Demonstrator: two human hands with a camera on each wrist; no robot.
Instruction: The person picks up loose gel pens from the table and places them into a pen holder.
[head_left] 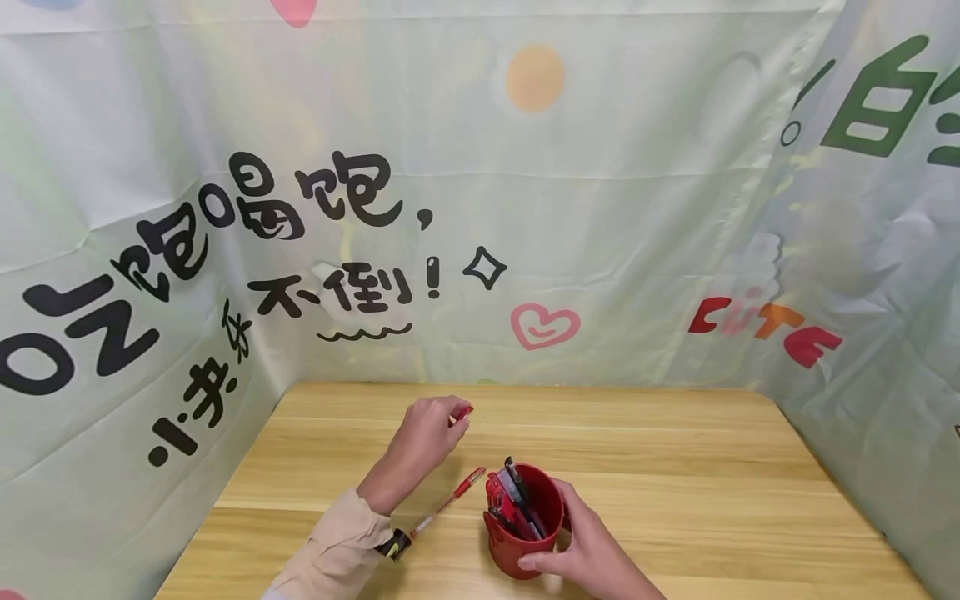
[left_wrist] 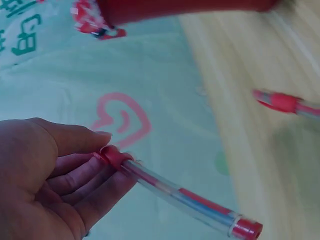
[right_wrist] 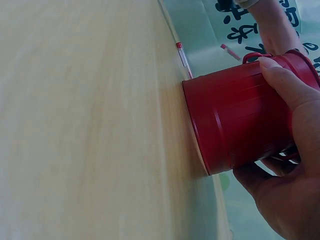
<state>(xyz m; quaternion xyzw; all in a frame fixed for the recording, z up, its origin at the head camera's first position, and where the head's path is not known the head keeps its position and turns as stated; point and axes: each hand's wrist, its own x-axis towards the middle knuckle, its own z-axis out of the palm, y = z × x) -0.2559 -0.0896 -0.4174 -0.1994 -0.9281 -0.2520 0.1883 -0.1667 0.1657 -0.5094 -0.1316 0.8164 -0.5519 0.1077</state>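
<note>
My left hand [head_left: 423,433] is above the table, left of and beyond the bucket. Its thumb and fingers pinch a clear-barrelled pen [left_wrist: 180,197] by its red end. A small red bucket [head_left: 517,560] stands upright on the table, holding several red, black and clear pens [head_left: 517,500]. My right hand [head_left: 592,542] grips the bucket from the right, thumb along the near side; in the right wrist view the fingers are partly hidden behind the bucket [right_wrist: 245,115]. Another clear pen with a red cap [head_left: 448,502] lies on the table left of the bucket.
The wooden table [head_left: 675,467] extends to the right and behind the bucket. Pale printed cloth [head_left: 615,250] hangs at its back and sides. A dark band [head_left: 395,545] sits at the left sleeve, beside the lying pen's lower end.
</note>
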